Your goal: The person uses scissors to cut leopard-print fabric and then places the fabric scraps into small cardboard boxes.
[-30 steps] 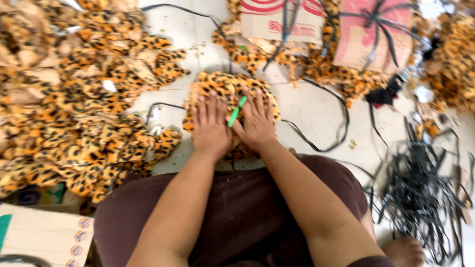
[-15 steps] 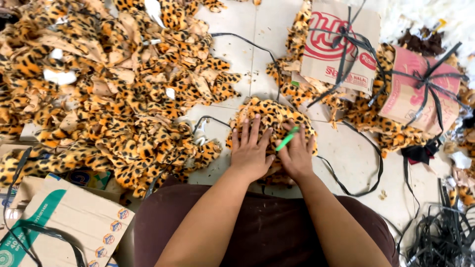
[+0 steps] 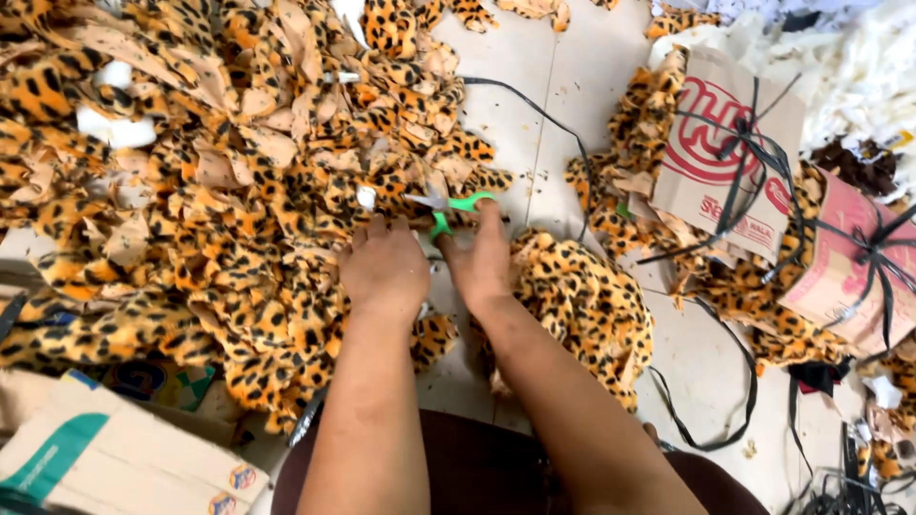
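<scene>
**Green scissors at the edge of the leopard-print heap**

Head view: the right hand point(image 3: 482, 262) has its fingers closed on green-handled scissors point(image 3: 447, 210), blades pointing left, just at the rim of the big pile of leopard-print scraps point(image 3: 210, 191); the left hand point(image 3: 385, 267) lies knuckles up beside it, fingers curled onto the plush; a spotted orange-and-black fabric piece point(image 3: 582, 296) sits under the right wrist on the tiled floor point(image 3: 534, 105); tied cardboard bundles point(image 3: 725, 153) lie to the right.

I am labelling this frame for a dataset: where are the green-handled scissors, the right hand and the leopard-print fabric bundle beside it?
green-handled scissors point(image 3: 456, 208), head view, on the green handle loop.
right hand point(image 3: 482, 262), head view, back of the hand.
leopard-print fabric bundle point(image 3: 584, 303), head view, middle of its top surface.
</scene>
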